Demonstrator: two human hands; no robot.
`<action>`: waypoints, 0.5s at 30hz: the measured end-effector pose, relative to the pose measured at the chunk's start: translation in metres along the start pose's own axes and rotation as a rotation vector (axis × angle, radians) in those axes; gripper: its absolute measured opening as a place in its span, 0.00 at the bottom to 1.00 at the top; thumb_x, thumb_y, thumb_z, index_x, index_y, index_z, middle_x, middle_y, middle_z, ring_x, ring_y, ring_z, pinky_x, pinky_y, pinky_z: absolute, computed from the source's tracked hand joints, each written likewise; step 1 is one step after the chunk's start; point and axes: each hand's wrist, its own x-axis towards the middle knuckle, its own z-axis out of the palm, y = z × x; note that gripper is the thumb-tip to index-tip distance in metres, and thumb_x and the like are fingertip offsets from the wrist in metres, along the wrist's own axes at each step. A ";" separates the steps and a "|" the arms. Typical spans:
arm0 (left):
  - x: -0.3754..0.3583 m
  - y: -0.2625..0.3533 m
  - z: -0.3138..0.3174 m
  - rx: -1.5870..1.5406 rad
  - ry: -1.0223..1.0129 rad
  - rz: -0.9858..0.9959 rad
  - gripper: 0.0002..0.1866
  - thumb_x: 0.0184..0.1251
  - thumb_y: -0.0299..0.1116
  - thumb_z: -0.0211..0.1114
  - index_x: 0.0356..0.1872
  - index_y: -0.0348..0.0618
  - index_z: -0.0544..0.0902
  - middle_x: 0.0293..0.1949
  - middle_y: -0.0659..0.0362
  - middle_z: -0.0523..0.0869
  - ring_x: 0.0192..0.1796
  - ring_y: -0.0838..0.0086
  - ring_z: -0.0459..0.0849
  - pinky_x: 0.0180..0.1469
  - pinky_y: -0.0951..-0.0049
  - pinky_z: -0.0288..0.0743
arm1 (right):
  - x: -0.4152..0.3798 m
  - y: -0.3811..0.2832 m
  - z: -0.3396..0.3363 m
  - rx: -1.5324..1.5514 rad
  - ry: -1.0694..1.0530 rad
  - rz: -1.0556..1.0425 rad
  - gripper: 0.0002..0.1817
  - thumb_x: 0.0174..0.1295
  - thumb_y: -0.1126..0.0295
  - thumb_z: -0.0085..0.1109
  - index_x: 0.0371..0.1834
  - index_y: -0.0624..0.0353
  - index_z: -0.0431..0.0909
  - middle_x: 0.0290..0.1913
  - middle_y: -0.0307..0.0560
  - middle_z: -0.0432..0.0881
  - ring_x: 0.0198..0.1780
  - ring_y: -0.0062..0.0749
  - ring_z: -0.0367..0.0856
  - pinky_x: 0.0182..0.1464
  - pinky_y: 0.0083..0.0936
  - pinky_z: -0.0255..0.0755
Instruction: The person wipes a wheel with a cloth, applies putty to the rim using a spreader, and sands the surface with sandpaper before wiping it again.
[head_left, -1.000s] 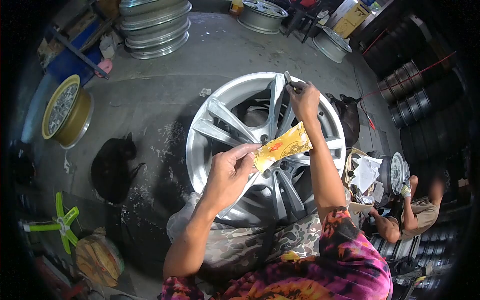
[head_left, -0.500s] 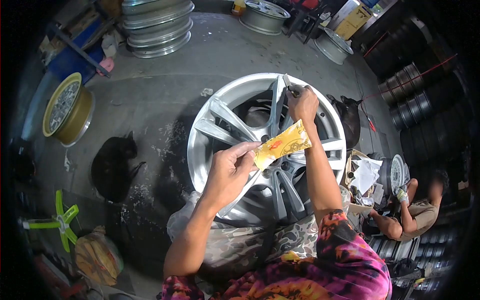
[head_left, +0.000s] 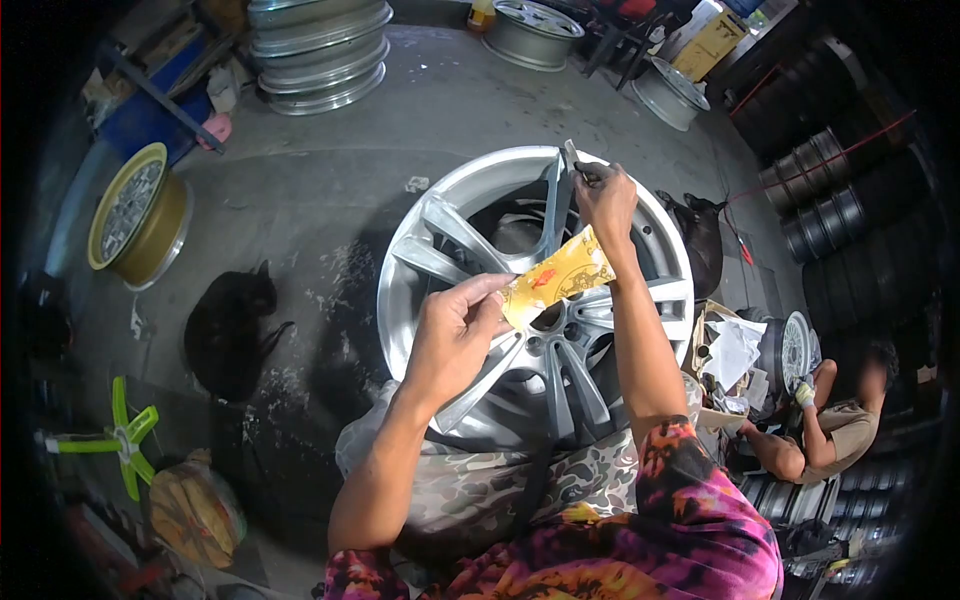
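Note:
A silver multi-spoke alloy wheel (head_left: 400,325) lies face up in front of me, close against my lap. My left hand (head_left: 455,335) pinches one end of a yellow printed card (head_left: 562,276) between thumb and fingers. The card has a red mark and whitish smears, and it is held over the wheel's hub and spokes. At the far side of the wheel, my right hand (head_left: 607,200) grips a small flat-bladed scraper (head_left: 571,153). Its blade is right at the rim, near the top of a spoke. The scraper's handle is mostly hidden in my fingers.
A black dog (head_left: 232,330) lies on the floor to the left, another dog (head_left: 702,240) beyond the wheel at right. A gold wheel (head_left: 130,220), stacked rims (head_left: 320,50) and a green star-shaped base (head_left: 122,440) stand around. A person (head_left: 835,430) sits at right near a cardboard box (head_left: 722,415).
The yellow card has shifted slightly up and left with my left hand. The scraper has tipped up a little at the rim, and my right hand stays close to the same spot.

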 end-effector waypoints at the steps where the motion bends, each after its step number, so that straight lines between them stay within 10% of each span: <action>1: 0.001 0.001 -0.001 -0.022 0.012 0.001 0.15 0.78 0.26 0.54 0.57 0.27 0.80 0.50 0.50 0.86 0.52 0.70 0.87 0.53 0.68 0.86 | 0.001 -0.001 0.001 -0.008 0.006 -0.011 0.12 0.52 0.70 0.70 0.40 0.60 0.90 0.35 0.62 0.83 0.38 0.58 0.84 0.45 0.44 0.77; 15: 0.013 0.000 -0.018 -0.130 0.140 0.032 0.15 0.78 0.25 0.53 0.58 0.25 0.79 0.50 0.48 0.86 0.50 0.69 0.87 0.53 0.69 0.86 | 0.006 -0.004 -0.001 -0.052 -0.080 -0.099 0.10 0.51 0.72 0.68 0.37 0.60 0.89 0.35 0.59 0.81 0.41 0.54 0.82 0.47 0.43 0.76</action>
